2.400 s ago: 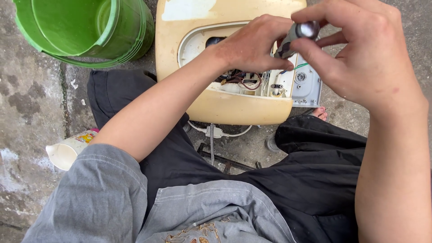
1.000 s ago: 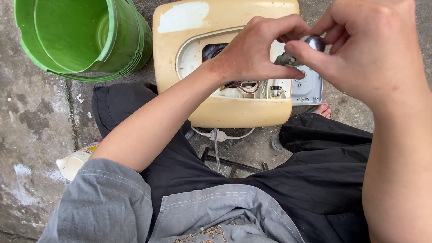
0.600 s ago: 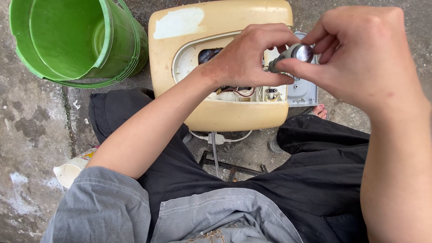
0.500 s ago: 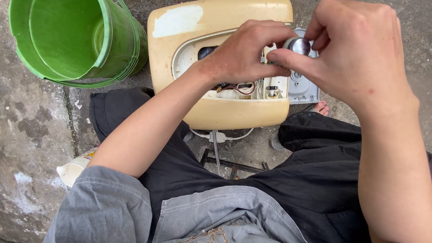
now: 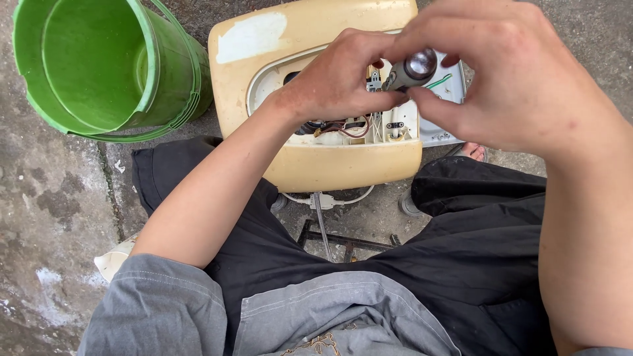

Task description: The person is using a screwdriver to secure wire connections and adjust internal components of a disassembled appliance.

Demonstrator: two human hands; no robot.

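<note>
Losing my grip looks like the main risk: the cream-yellow plastic appliance housing (image 5: 316,165) lies opened on the cracked concrete floor between my knees, its wiring bared, and anything I drop would likely fall among those red and dark wires (image 5: 343,126) or roll off toward the green plastic bucket (image 5: 99,66) at the floor's far left. A slip of the tool could also nick the white inner panel (image 5: 389,125).

Both my hands meet above the housing's open cavity, toward its right end. My left hand (image 5: 336,82) is curled shut, fingertips pinching the lower end of the small dark tool with the shiny round metal cap (image 5: 412,69). My right hand (image 5: 521,86) is closed around that same tool from the other side, thumb below it and forefinger over it. It sits touching both hands, raised clear of the housing.
</note>
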